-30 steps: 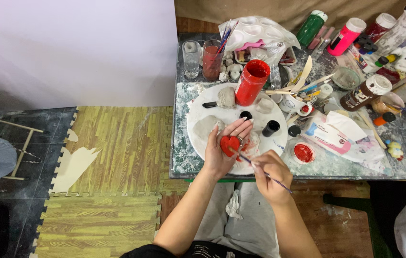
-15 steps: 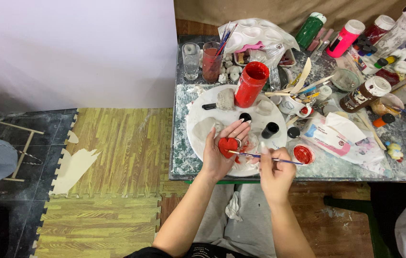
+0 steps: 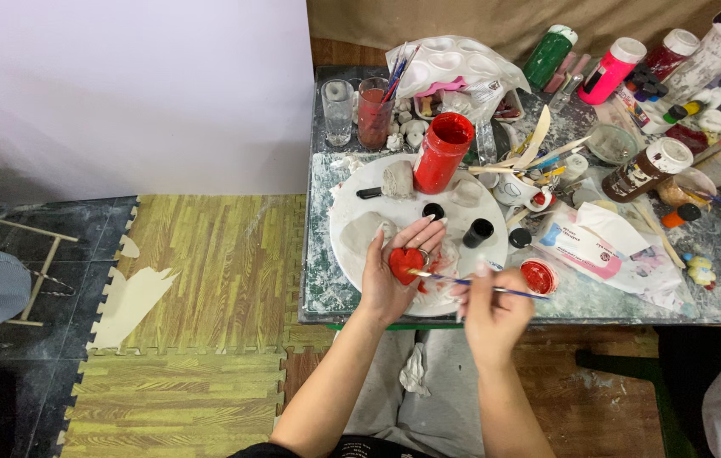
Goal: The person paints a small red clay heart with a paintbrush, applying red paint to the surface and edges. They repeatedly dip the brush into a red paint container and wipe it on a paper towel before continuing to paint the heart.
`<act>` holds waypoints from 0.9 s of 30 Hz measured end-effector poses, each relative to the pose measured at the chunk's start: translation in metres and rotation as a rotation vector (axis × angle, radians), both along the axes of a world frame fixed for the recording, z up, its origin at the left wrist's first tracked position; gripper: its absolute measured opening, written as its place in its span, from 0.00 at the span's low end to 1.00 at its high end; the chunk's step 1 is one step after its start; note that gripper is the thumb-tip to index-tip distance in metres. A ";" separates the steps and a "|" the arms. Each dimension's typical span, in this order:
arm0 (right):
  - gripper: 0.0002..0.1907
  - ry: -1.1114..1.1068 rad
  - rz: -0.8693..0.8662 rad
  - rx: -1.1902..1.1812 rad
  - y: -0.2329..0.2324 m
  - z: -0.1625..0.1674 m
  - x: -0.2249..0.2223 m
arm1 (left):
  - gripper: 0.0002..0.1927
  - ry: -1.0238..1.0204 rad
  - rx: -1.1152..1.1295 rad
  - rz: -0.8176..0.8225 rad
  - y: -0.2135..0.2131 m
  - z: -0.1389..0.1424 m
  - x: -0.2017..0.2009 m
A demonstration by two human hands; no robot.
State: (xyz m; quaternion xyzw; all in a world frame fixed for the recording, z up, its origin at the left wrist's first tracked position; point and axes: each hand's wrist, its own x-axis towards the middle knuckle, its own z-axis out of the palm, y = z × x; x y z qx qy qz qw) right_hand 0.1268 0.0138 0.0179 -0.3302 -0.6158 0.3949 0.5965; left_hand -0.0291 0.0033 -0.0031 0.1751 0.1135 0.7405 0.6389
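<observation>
The desk, its top speckled with dried paint, carries a crowd of bottles, cups and brushes along its far and right parts. Near its front edge lies a round white plate with several pale, unpainted clay pieces on it, among them a grey lump and a flat one. A tall open red paint bottle stands at the plate's far rim, and a small open pot of red paint sits just right of the plate.

The left hand is cupped palm-up over the plate, cradling a small heart-shaped piece. The right hand pinches a thin paintbrush, whose tip lies on the heart.

As far as can be judged, the painting of this piece is well along: the whole face that shows is red, with no bare clay visible. Its underside is hidden in the palm, so that side cannot be told. The other pieces on the plate look untouched by colour.
</observation>
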 end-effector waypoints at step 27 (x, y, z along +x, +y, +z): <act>0.11 -0.015 -0.012 0.113 -0.004 -0.007 -0.007 | 0.41 -0.038 0.010 0.061 0.001 -0.004 0.010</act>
